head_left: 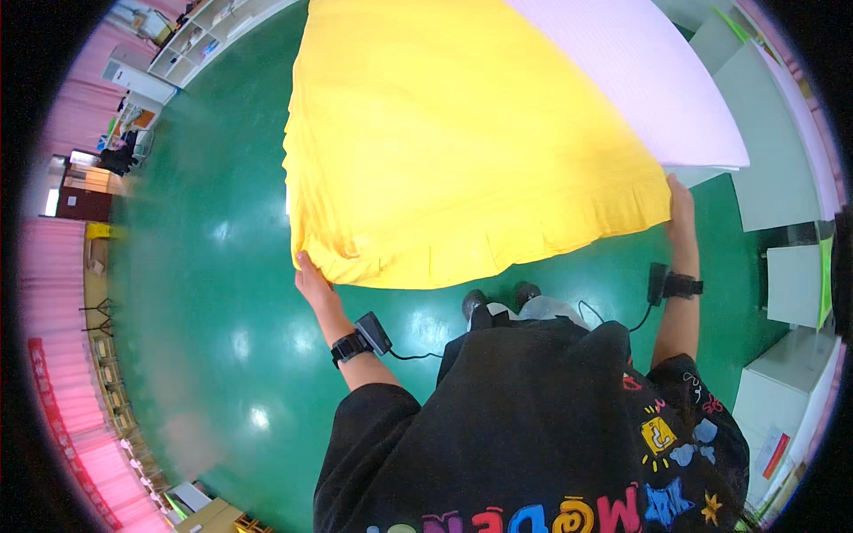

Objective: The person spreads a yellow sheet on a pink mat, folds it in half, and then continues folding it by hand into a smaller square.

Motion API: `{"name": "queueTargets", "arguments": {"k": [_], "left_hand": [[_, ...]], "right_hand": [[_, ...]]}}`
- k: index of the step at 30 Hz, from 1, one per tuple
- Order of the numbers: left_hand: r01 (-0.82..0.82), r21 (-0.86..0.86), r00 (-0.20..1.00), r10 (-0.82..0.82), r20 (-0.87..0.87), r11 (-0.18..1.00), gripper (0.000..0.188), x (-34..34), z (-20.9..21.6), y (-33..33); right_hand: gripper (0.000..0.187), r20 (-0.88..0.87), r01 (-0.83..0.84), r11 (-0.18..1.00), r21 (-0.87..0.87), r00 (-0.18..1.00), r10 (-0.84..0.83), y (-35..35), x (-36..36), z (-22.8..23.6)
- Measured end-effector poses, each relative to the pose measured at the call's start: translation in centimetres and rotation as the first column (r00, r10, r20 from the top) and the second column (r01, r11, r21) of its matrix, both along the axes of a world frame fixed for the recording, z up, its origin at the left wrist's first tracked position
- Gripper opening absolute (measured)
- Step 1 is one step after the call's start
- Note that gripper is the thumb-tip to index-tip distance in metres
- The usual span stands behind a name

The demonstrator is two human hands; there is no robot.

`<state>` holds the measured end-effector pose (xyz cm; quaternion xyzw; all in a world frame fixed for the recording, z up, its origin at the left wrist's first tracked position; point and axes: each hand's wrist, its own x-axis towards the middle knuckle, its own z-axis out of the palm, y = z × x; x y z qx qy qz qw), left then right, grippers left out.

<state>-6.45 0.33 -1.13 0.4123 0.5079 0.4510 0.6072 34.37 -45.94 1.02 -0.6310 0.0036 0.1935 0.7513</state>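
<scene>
A wide yellow ruffled cloth [444, 142] is spread out in front of me, with its frilled near edge curving toward my body. At its near left corner my left hand [313, 279] is closed on the bunched fabric, thumb on top. My right hand [681, 206] grips the near right corner, and most of its fingers are hidden behind the cloth. Beyond the yellow cloth, on the right, lies a pale lilac sheet-like surface [657, 89], partly covered by it. A black band with a small box is strapped to each wrist.
Around me is a shiny green floor [204, 293]. White cabinets [773, 142] line the right side, close to my right arm. Shelves [200, 40] stand at the far left, with pink curtains [58, 275] along the left wall. Cardboard boxes [211, 515] sit at the lower left.
</scene>
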Motion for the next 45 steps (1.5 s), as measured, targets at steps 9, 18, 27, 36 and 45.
{"name": "queueTargets", "arguments": {"k": [9,18,27,36,45], "left_hand": [[-0.044,0.048,0.992,0.038,0.117,0.998,0.024,1.4,3.2,-2.2],[0.495,0.516,0.864,-0.455,-0.214,0.699,0.023,7.8,3.1,-7.5],[0.78,0.238,0.473,-0.795,0.38,0.578,0.035,5.6,5.5,-8.7],[0.448,0.57,0.889,-0.278,-0.363,0.689,0.053,5.0,3.9,-8.0],[0.33,-0.062,0.837,-0.261,0.48,0.942,0.028,1.7,-0.3,-5.7]], "right_hand": [[0.027,0.646,0.407,0.545,-0.733,0.668,0.37,-1.0,-1.3,-4.0],[0.07,0.486,-0.665,0.512,-0.544,0.247,0.838,22.4,-19.8,5.7],[0.054,0.103,-0.798,0.579,0.17,0.598,0.795,29.9,-20.4,1.2],[0.021,0.451,-0.772,0.43,-0.467,0.211,0.868,30.4,-22.4,1.5],[0.03,0.581,-0.477,0.538,-0.695,0.068,0.811,32.5,-26.8,2.3]]}}
